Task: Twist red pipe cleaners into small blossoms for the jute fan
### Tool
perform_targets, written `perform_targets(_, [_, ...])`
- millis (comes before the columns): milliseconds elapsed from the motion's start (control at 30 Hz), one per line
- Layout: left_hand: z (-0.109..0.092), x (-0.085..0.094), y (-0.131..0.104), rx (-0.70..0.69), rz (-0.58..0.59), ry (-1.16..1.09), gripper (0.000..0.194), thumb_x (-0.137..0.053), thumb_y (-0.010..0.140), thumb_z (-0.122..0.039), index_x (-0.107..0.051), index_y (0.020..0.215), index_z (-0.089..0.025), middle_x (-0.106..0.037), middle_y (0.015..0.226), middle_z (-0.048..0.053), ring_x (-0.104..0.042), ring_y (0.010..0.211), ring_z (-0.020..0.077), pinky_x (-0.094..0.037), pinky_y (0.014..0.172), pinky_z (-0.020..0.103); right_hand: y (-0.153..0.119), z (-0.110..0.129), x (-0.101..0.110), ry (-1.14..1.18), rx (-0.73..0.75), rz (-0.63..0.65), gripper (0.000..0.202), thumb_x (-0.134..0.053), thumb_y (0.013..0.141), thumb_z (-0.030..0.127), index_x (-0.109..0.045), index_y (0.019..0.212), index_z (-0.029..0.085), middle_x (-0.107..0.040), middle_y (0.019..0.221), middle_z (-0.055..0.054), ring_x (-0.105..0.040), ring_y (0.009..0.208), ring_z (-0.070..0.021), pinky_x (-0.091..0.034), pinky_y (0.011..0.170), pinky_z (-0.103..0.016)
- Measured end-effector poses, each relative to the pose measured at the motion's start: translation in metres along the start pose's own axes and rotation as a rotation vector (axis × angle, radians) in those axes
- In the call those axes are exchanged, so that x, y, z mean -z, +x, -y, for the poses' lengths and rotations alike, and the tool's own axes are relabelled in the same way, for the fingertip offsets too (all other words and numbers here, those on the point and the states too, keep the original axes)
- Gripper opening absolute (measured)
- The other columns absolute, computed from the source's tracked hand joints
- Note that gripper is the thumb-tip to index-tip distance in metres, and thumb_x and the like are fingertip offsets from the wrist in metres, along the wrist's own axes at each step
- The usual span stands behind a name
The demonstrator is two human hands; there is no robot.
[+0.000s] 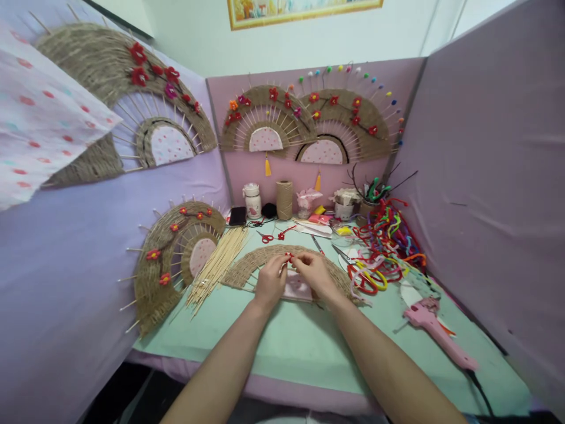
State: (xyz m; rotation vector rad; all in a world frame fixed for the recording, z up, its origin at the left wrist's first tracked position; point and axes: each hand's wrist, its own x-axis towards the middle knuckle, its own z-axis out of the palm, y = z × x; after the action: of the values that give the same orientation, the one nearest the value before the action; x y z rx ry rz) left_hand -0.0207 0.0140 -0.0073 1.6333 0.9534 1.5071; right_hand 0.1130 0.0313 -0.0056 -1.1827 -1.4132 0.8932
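Observation:
A small red flower piece [289,255] is pinched between the fingertips of my left hand [271,279] and my right hand [314,272]. Both hands are over a woven twine fan [251,262] that lies on the green tabletop, its pale dotted centre partly covered by my right hand. Beyond the fan lie another red flower [281,236] on a stem and small red scissors [265,238]. Larger scissors with red handles [362,279] rest at the fan's right side.
Thin wooden sticks [216,268] lie left of the fan. At the right are a pink glue gun [441,338] with a cord and a pile of colourful pipe cleaners [392,232]. A twine spool [285,200] and white bottle [252,201] stand behind. Finished fans [353,109] hang on the partitions.

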Motion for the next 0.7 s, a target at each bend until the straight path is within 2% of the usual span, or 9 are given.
perform_targets(133, [-0.003,-0.004,-0.003,0.016,-0.006,-0.059,0.027,-0.062,0.069,-0.012,-0.068,0.093,-0.023,-0.064,0.101,0.007,-0.053,0.102,0.0233,-0.031,0.101,0.038,0.0,-0.004,0.002,-0.033,0.013,-0.06,0.018,-0.054,0.069,0.03,-0.063,0.066,0.015,-0.062,0.063,-0.002,-0.052,0.058,-0.014,-0.039,0.055,-0.024])
perform_targets(300, [0.004,-0.006,0.0,0.121,-0.129,-0.188,0.034,-0.065,0.069,-0.016,-0.058,0.102,-0.018,-0.066,0.096,0.008,-0.061,0.093,0.0199,-0.044,0.089,0.035,-0.003,-0.001,0.002,-0.088,0.112,-0.128,0.018,-0.052,0.072,0.03,-0.062,0.065,0.017,-0.064,0.065,-0.003,-0.054,0.059,-0.0151,-0.04,0.058,-0.026])
perform_targets(400, [0.009,-0.005,0.004,0.255,-0.137,-0.232,0.031,-0.067,0.068,-0.022,-0.061,0.097,-0.014,-0.067,0.091,0.01,-0.063,0.089,0.0202,-0.048,0.082,0.035,-0.007,-0.001,-0.001,-0.159,0.163,-0.133,0.018,-0.051,0.075,0.03,-0.062,0.067,0.017,-0.064,0.066,-0.003,-0.055,0.06,-0.0157,-0.04,0.059,-0.026])
perform_targets(500, [0.011,-0.005,0.007,0.332,-0.116,-0.299,0.027,-0.07,0.065,-0.024,-0.066,0.089,-0.012,-0.069,0.088,0.01,-0.064,0.085,0.0203,-0.049,0.082,0.037,-0.01,-0.001,-0.005,-0.209,0.176,-0.088,0.017,-0.052,0.075,0.03,-0.063,0.068,0.018,-0.064,0.066,-0.003,-0.056,0.062,-0.0164,-0.04,0.06,-0.027])
perform_targets(600, [0.01,-0.005,0.007,0.356,-0.163,-0.306,0.023,-0.071,0.061,-0.022,-0.068,0.081,-0.012,-0.07,0.082,0.009,-0.065,0.08,0.0199,-0.051,0.08,0.037,-0.011,0.0,-0.008,-0.233,0.175,-0.05,0.017,-0.053,0.074,0.03,-0.063,0.067,0.018,-0.064,0.066,-0.004,-0.055,0.061,-0.0163,-0.041,0.06,-0.027])
perform_targets(700, [0.011,-0.005,0.006,0.334,-0.19,-0.236,0.019,-0.07,0.061,-0.02,-0.07,0.079,-0.013,-0.071,0.08,0.008,-0.065,0.078,0.02,-0.051,0.079,0.037,-0.011,0.002,-0.009,-0.217,0.179,-0.077,0.015,-0.056,0.072,0.032,-0.063,0.07,0.019,-0.065,0.067,-0.004,-0.055,0.06,-0.0162,-0.04,0.059,-0.027])
